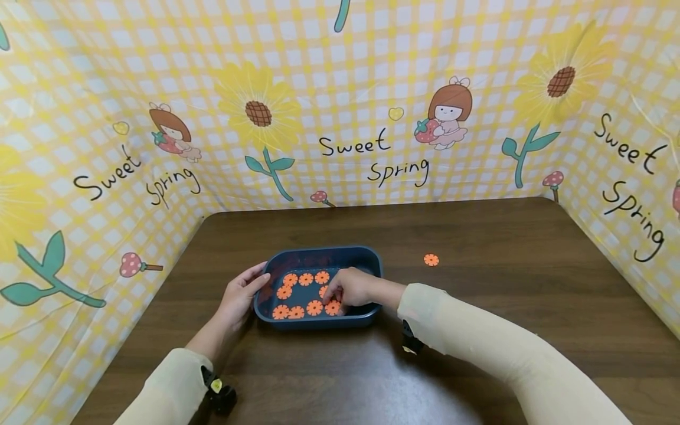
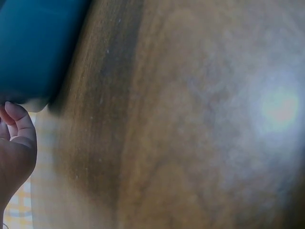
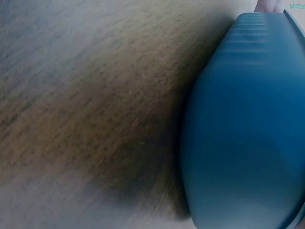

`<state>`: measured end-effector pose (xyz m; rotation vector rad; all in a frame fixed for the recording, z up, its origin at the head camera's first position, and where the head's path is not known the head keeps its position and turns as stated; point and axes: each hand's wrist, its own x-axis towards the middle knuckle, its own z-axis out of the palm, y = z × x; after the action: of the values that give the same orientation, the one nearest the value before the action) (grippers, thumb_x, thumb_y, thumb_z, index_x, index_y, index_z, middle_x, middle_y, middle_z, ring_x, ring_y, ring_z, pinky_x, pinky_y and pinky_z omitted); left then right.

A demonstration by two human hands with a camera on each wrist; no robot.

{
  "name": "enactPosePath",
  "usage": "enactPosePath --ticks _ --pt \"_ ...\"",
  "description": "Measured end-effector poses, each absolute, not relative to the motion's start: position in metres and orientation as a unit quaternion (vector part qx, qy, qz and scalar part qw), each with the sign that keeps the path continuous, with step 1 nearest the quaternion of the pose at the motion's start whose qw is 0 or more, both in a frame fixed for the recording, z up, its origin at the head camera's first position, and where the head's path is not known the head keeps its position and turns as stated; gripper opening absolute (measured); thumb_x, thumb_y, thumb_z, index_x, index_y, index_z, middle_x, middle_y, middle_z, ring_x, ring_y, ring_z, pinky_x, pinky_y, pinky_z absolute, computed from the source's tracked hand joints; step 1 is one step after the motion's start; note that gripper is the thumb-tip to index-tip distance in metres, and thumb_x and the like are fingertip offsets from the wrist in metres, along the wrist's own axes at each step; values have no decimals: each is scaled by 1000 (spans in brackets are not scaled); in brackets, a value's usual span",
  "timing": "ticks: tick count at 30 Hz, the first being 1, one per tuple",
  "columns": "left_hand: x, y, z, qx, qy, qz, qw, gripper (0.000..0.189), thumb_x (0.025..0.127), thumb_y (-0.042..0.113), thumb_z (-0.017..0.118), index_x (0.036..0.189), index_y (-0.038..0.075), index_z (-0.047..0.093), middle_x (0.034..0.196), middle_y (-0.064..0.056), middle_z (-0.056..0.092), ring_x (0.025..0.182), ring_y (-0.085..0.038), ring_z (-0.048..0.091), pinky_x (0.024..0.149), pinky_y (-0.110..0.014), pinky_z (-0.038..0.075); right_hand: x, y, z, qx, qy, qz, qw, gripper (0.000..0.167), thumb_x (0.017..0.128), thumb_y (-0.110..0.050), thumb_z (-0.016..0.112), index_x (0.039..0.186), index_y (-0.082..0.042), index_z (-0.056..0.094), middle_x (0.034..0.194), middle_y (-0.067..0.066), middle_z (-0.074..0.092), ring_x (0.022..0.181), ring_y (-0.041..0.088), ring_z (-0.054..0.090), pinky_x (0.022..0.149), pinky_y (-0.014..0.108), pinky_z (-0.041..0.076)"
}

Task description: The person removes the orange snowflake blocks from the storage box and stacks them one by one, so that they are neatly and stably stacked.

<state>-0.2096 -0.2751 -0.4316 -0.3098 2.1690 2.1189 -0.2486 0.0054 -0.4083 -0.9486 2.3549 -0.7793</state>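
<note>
Head view: L hand (image 1: 239, 298) grips blue tray (image 1: 313, 324) by L rim; R hand (image 1: 350, 287), fingers bent, is among orange discs (image 1: 306, 279) inside, pinching or not I can't tell; its bumping the wall could scatter discs.

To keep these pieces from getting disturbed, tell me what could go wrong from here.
The right hand has its fingers down among the orange notched discs, so it might nudge neighbours out of place.

The left hand grips the left end of the blue tub; a tug could shift the tub and its contents.

One lone disc lies outside on the table, so it may be overlooked.
</note>
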Motion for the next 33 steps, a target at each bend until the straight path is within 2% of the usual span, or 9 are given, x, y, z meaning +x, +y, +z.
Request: enactPosePath --ticks 15,24,33 --pt "-210 -274 -433 -103 711 695 43 55 97 25 63 145 6 45 137 -13 50 109 -15 58 86 -27 52 -246 4 -410 -374 865 -256 215 23 80 -5 80 99 -17 73 92 -7 64 77 9 54 69 22 47" --pt "-211 -275 -434 -99 710 696 44 54 97 24 62 145 6 45 137 -15 49 107 -16 59 85 -27 52 -246 4 -410 -379 857 -272 220 24 80 1 78 94 -16 69 87 -4 62 76 10 54 67 23 47" --pt "-210 -275 -434 -102 707 698 46 56 96 26 64 145 6 45 137 -14 50 105 -16 61 84 -28 53 -247 4 -409 -366 859 -282 221 25 78 1 79 98 -14 73 88 -5 63 78 9 56 70 23 48"
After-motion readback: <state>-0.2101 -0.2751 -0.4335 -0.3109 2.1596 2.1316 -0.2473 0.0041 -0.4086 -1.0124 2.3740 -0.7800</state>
